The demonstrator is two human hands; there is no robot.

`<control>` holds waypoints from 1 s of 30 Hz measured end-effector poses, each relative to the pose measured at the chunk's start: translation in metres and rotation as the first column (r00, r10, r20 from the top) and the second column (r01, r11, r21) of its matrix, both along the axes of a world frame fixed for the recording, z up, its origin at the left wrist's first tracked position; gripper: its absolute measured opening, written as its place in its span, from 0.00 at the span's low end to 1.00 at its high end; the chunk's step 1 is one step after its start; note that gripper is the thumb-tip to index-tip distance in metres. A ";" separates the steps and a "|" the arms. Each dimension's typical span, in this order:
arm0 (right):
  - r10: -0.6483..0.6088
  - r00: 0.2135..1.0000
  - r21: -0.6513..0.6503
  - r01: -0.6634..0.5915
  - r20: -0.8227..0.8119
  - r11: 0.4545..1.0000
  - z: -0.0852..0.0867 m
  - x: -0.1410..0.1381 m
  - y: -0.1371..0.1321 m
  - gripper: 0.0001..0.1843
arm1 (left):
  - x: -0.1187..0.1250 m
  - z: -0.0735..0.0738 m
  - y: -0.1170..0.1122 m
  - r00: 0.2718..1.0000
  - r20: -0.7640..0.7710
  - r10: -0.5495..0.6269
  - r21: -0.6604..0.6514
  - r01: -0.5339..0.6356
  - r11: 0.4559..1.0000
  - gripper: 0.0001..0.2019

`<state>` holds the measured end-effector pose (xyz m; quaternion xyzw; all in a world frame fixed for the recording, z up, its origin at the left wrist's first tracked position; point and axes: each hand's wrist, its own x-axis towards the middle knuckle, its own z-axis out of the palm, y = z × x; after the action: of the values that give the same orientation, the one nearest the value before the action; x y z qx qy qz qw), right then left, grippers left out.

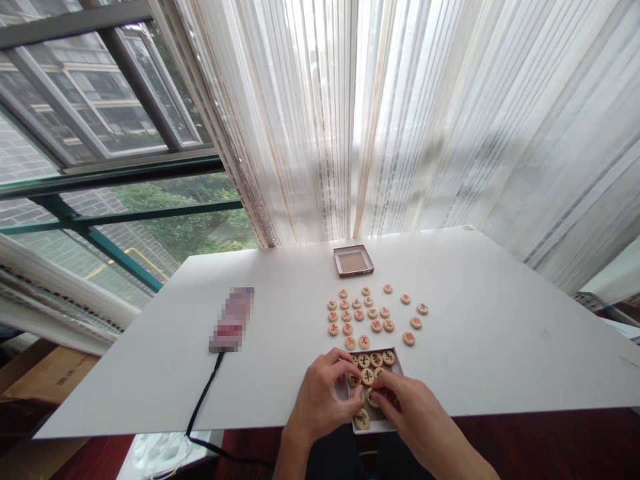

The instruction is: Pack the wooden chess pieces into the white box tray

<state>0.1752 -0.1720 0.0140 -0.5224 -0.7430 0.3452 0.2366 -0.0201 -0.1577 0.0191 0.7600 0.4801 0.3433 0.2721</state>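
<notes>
A shallow open box (399,365) sits at the table's near edge, with round wooden xiangqi pieces with black characters lying in it, such as a chariot piece (368,377) and a horse piece (389,357). My left hand (325,393) is curled over the box's left side, its thumb and fingertips closed about a xiangqi piece (355,379). From the right, my right hand (413,403) reaches in and pinches another xiangqi piece (372,398), partly hidden by the fingers. Below them, one piece (362,419) lies in the near left corner.
Several xiangqi pieces (359,314), mostly red-marked, are scattered on the white table (280,300) beyond the box. An upturned box lid (353,261) lies farther back. To the left is a blurred-out flat object (233,320) with a black cable (203,393).
</notes>
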 end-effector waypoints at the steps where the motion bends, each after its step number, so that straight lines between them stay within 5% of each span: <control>1: -0.015 1.000 0.014 0.015 0.023 1.000 0.000 0.000 0.000 0.08 | 0.000 0.000 0.000 1.000 0.001 0.002 0.000 -0.002 1.000 0.11; 19: 0.019 0.992 0.175 -0.040 0.123 0.984 -0.014 0.001 -0.005 0.10 | 0.000 0.003 -0.001 1.000 0.001 0.014 -0.012 -0.014 1.000 0.09; 26: 0.071 0.997 0.134 -0.073 0.019 0.988 0.012 0.011 -0.004 0.09 | -0.001 0.001 -0.001 0.999 0.034 0.013 -0.005 -0.013 1.000 0.08; 30: 0.001 1.000 0.197 0.003 -0.022 0.980 0.020 0.035 0.006 0.05 | -0.002 0.001 0.000 0.999 0.041 0.017 -0.015 -0.017 1.000 0.05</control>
<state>0.2105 -0.1656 0.0342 -0.4929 -0.7706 0.2754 0.2957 -0.0224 -0.1579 0.0205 0.7466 0.4833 0.3578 0.2845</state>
